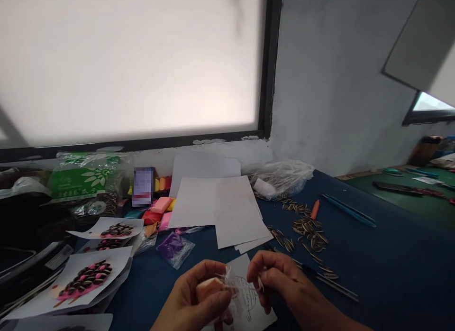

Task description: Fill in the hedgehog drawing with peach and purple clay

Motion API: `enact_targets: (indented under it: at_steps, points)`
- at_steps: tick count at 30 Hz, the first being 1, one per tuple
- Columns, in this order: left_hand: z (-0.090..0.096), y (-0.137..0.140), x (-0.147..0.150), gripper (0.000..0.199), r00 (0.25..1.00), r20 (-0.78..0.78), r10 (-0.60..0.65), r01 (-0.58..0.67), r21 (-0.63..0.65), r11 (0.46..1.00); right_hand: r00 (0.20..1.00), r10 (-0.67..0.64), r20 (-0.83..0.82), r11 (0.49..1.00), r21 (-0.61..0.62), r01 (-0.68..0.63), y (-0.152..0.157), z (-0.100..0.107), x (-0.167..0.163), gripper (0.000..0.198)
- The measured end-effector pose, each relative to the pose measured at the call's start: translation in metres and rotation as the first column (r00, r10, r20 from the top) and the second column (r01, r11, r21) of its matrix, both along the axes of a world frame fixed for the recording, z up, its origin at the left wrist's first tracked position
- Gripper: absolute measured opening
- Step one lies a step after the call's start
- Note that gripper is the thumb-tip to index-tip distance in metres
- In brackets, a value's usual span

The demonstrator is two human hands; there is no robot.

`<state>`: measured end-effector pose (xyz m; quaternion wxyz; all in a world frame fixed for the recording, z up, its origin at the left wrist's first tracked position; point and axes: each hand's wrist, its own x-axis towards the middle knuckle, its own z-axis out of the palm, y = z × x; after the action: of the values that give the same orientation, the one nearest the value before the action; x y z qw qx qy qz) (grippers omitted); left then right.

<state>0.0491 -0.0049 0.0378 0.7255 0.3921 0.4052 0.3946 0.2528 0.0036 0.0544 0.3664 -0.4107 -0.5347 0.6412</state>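
Observation:
Low in the head view, my left hand [188, 295] is closed round a peach-coloured block of modelling clay [209, 288]. Crinkled clear plastic wrapper [237, 289] spreads from the block toward my right hand [284, 279]. The right fingers are pinched together on a whitish bit at the wrapper's right side, apparently its edge. Beneath both hands lies a white sheet with a pen drawing [254, 300], partly covered by them. A clear packet of purple clay [172, 248] rests on the blue tabletop beyond my left hand.
Blank white sheets [213, 200] lie behind the hands. Loose sunflower seeds [311, 234], an orange crayon-like stick [315, 209] and blue tweezers [348, 210] are to the right. Seed-decorated cards [87, 281], coloured clay packets [161, 205] and a green seed bag [76, 179] occupy the left.

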Motion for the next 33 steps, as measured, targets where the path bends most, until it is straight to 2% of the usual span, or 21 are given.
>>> enact_targets:
  at_steps: [2,4,7,9,11,12,14,16,18,20,22,24,25,26,28,30,33]
  points:
    - [-0.002,0.001,-0.001,0.057,1.0,-0.029,-0.001,0.001,0.007,1.0,0.996,0.047,0.069,0.998,0.041,-0.049,-0.001,0.0,0.001,0.02]
    - [-0.005,0.002,-0.001,0.058,0.999,-0.043,-0.001,0.002,0.02,1.0,0.98,0.052,0.193,0.988,0.135,-0.079,-0.003,-0.001,0.001,0.027]
    - [-0.008,0.002,-0.002,0.057,0.998,-0.06,-0.014,0.017,0.051,0.999,0.929,-0.021,0.369,0.935,0.336,-0.112,-0.005,-0.005,-0.002,0.016]
    - [-0.009,0.002,-0.002,0.057,0.997,-0.08,-0.02,0.026,0.077,0.997,0.921,-0.038,0.389,0.894,0.425,-0.143,-0.005,-0.007,-0.003,0.017]
    - [-0.008,0.003,-0.001,0.056,0.995,-0.101,-0.011,0.022,0.109,0.994,0.949,-0.02,0.315,0.868,0.477,-0.14,-0.005,-0.009,-0.004,0.024]
    - [-0.008,0.003,-0.001,0.056,0.993,-0.115,-0.005,0.018,0.118,0.993,0.968,0.0,0.249,0.869,0.479,-0.123,-0.005,-0.009,-0.004,0.026]
    - [-0.007,0.004,-0.002,0.056,0.987,-0.158,0.007,0.011,0.108,0.994,0.994,0.049,0.098,0.907,0.412,-0.086,-0.004,-0.008,-0.003,0.033]
    - [-0.009,0.006,-0.006,0.056,0.975,-0.221,0.023,0.0,0.104,0.995,0.998,0.064,-0.003,0.959,0.276,-0.061,-0.004,-0.006,-0.002,0.039]
    - [-0.012,0.012,-0.014,0.052,0.952,-0.298,0.073,-0.02,0.176,0.984,0.999,0.038,-0.019,0.989,0.143,-0.035,-0.003,-0.004,-0.002,0.045]
    - [-0.016,0.021,-0.026,0.046,0.908,-0.383,0.171,-0.033,0.339,0.94,1.0,0.01,0.003,0.997,0.072,-0.011,-0.002,-0.001,-0.003,0.049]
    - [-0.017,0.031,-0.041,0.041,0.829,-0.459,0.32,-0.065,0.488,0.87,0.999,0.022,0.03,0.999,0.028,-0.023,-0.002,0.001,-0.004,0.048]
    - [-0.017,0.041,-0.055,0.036,0.743,-0.487,0.458,-0.054,0.639,0.767,0.997,0.053,0.053,0.999,0.005,-0.053,-0.003,0.003,-0.004,0.043]
    - [-0.017,0.045,-0.061,0.035,0.681,-0.484,0.549,-0.057,0.713,0.699,0.996,0.063,0.056,0.998,-0.003,-0.063,-0.003,0.003,-0.004,0.04]
    - [-0.018,0.049,-0.066,0.035,0.619,-0.513,0.594,-0.011,0.751,0.66,0.996,0.067,0.052,0.998,-0.005,-0.067,-0.003,0.003,-0.004,0.037]
    - [-0.021,0.055,-0.073,0.034,0.506,-0.59,0.629,0.131,0.773,0.621,0.997,0.062,0.035,0.998,0.01,-0.062,-0.003,0.002,-0.004,0.033]
    - [-0.026,0.06,-0.076,0.035,0.373,-0.62,0.69,0.295,0.785,0.545,0.997,0.069,0.039,0.997,0.025,-0.07,-0.003,-0.002,-0.004,0.031]
    - [-0.032,0.065,-0.076,0.032,0.316,-0.597,0.737,0.364,0.794,0.487,0.99,0.133,0.051,0.991,0.01,-0.134,-0.003,-0.007,-0.005,0.038]
